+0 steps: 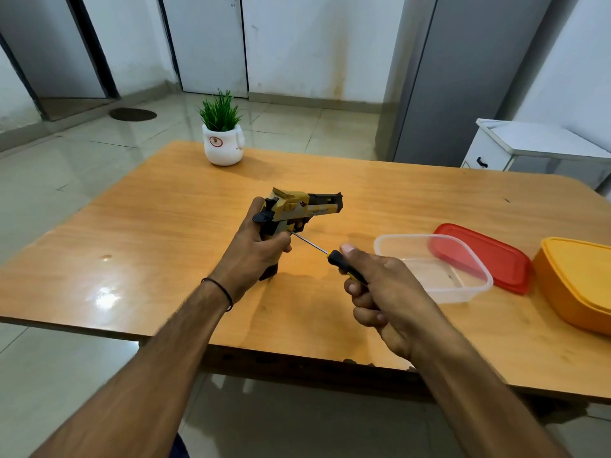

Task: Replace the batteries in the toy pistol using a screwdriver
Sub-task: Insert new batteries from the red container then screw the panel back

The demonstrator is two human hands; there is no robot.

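Note:
A gold and black toy pistol [299, 208] is held upright above the wooden table [158, 206], barrel pointing right. My left hand [256, 251] is wrapped around its grip, hiding most of the grip. My right hand [380, 292] grips the black and yellow handle of a screwdriver [330, 256]. The thin metal shaft runs up and left, and its tip meets the pistol's side just above my left fingers. No batteries are visible.
A clear plastic container [463, 292] stands right of my right hand, with a red lid [496, 259] leaning on its far rim. An orange lidded box [578, 285] sits at the right edge. A small potted plant [223, 137] stands at the table's far side.

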